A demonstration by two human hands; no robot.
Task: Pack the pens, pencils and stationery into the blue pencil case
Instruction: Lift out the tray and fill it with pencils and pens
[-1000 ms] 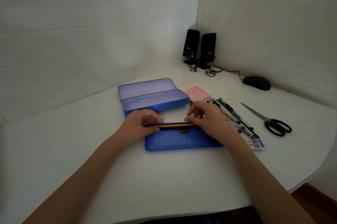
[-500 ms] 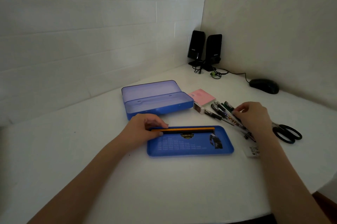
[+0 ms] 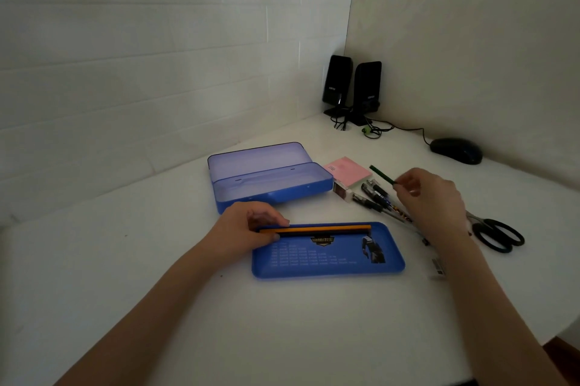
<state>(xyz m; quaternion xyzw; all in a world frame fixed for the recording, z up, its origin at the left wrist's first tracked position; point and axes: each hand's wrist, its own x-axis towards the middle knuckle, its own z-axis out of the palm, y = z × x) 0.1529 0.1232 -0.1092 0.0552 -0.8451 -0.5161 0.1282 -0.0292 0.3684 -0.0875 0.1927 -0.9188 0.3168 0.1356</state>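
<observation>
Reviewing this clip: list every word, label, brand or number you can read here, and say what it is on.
None can be read for certain.
Speakers: small white logo on each, too blurred.
Blue tray: gold emblem and rows of fine print, too small.
Pens: printed barrels, blurred.
Eraser: wrapper print unreadable.
Pink notepad: tiny corner mark, unreadable.
Packet by right forearm: barcode-like label, illegible.

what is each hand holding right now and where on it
The right hand pinches a green pencil at its near end. The left hand grips the left end of the orange pencil lying in the blue tray.

Single head view, angled forward-down, close over white desk (image 3: 282, 338) corner.
</observation>
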